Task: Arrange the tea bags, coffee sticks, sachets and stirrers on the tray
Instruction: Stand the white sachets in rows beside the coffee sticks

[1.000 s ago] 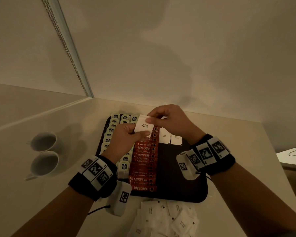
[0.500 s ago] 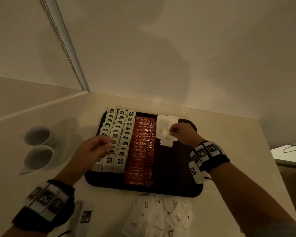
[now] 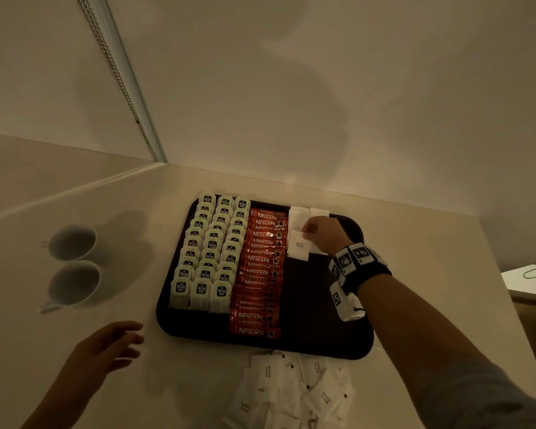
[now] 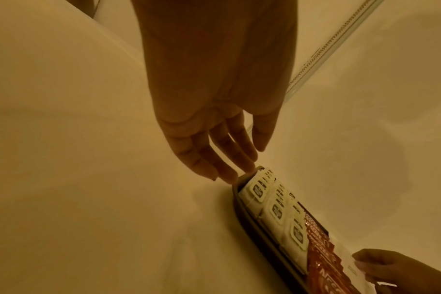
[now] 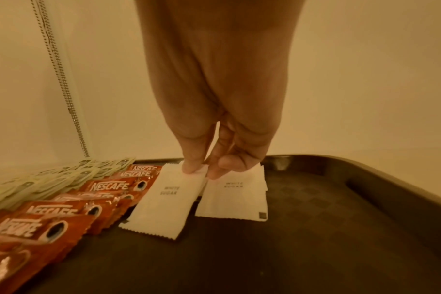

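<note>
Sugar sachets [image 5: 164, 201] printed "WHITE SUGAR" lie at the far right of a dark tray [image 3: 322, 329], where the person's right hand [image 3: 321, 235] pinches the top edge of one between thumb and fingertips [image 5: 191, 169], its lower end resting on the tray floor beside a second sachet [image 5: 233, 199]. Red Nescafe coffee sticks [image 3: 257, 274] run in an overlapping column down the tray's middle, just beside three columns of tea bags [image 3: 209, 252] at its left. The left hand [image 3: 106, 351] hovers over the pale counter [image 3: 415, 274] near the tray's front left corner, fingers straight, slightly apart and holding nothing. Loose sachets [image 3: 294, 391] lie heaped on the counter just before the tray. Two white cups [image 3: 72, 264] stand well to the left.
</note>
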{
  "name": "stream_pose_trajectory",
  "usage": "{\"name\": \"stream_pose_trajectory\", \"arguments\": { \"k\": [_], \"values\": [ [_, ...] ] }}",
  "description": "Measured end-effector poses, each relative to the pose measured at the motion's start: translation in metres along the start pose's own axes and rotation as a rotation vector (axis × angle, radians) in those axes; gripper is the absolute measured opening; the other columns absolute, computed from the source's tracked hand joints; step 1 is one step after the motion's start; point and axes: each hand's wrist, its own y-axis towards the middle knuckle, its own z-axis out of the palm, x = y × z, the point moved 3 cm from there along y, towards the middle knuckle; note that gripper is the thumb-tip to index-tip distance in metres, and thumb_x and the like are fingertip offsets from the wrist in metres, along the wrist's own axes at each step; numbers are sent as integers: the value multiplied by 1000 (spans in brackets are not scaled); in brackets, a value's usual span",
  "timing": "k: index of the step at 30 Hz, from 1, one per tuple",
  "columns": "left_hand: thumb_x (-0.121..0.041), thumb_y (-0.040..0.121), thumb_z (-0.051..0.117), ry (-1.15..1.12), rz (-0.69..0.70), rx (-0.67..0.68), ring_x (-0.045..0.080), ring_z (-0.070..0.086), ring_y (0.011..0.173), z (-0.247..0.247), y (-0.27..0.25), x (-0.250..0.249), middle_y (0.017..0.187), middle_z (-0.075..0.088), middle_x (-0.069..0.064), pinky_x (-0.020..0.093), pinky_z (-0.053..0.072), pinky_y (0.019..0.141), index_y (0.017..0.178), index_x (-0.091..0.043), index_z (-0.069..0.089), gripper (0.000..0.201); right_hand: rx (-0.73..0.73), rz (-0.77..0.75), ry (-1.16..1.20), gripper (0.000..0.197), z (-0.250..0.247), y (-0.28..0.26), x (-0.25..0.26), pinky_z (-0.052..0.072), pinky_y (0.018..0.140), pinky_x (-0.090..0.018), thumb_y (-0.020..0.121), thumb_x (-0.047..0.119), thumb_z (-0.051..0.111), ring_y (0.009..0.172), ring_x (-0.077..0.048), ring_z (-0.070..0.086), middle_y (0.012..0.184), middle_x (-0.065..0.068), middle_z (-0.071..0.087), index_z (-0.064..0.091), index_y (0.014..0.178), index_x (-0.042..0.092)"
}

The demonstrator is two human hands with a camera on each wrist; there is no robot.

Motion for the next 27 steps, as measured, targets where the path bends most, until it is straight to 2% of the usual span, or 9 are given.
{"name": "stream_pose_trajectory", "arguments": {
  "k": [8,11,14,16,18,20,23,25,27],
  "values": [
    [1,94,48,6,-5,-8,37,60,79,0,0,-3,89,66,23,40,46,75,97,-2,65,18,-36,-19,-20,8,4,10,2,40,79,-21,86,12,64,87,-12,54,101,-8,66,65,93,7],
    [1,94,48,13,9,-4,36,60,79,1,1,-4,90,67,23,39,46,74,96,-3,65,18,-59,-16,-27,12,3,11,1,43,81,-24,85,18,66,88,-11,52,102,-6,63,63,94,11],
    [0,95,48,18,30,9,36,61,80,2,-1,-5,90,67,21,40,46,75,97,-5,66,19,-159,-53,-52,18,-8,-4,5,38,78,-24,86,27,65,88,-11,48,99,-3,55,61,97,13],
    [-2,95,48,22,53,28,36,61,82,4,-4,-7,91,67,20,41,47,77,97,-7,66,19,-194,-111,13,15,-16,-33,16,41,77,-25,87,27,64,85,-11,50,94,1,54,62,96,14],
    [-4,96,48,41,66,61,36,62,84,10,-7,-7,93,67,18,42,47,80,98,-8,66,19,-67,-213,86,8,-13,-73,31,46,77,-23,89,24,62,83,-6,53,92,7,55,62,95,18],
    [-7,96,48,68,78,103,33,63,85,20,-9,-8,93,68,15,39,48,78,100,-10,65,18,155,-303,101,10,2,-119,42,42,78,-13,89,21,61,86,2,53,94,15,55,62,99,20],
    [-7,96,50,118,111,163,29,63,81,38,-12,-8,90,68,13,31,48,73,96,-14,66,17,391,-346,-36,23,33,-178,45,45,84,-16,88,26,62,95,-1,53,108,10,55,61,111,20],
    [-8,94,53,214,160,232,24,63,78,55,-14,-7,89,68,8,27,48,70,96,-17,65,15,461,-294,-173,32,53,-206,37,44,88,-20,88,32,62,100,-7,52,115,4,54,59,118,19],
    [-11,91,59,371,270,330,16,63,79,76,-18,-6,90,68,0,23,46,69,94,-22,65,13,418,-206,-269,38,64,-225,24,41,87,-22,88,39,61,103,-12,51,117,1,52,57,119,18]
  ]
}}
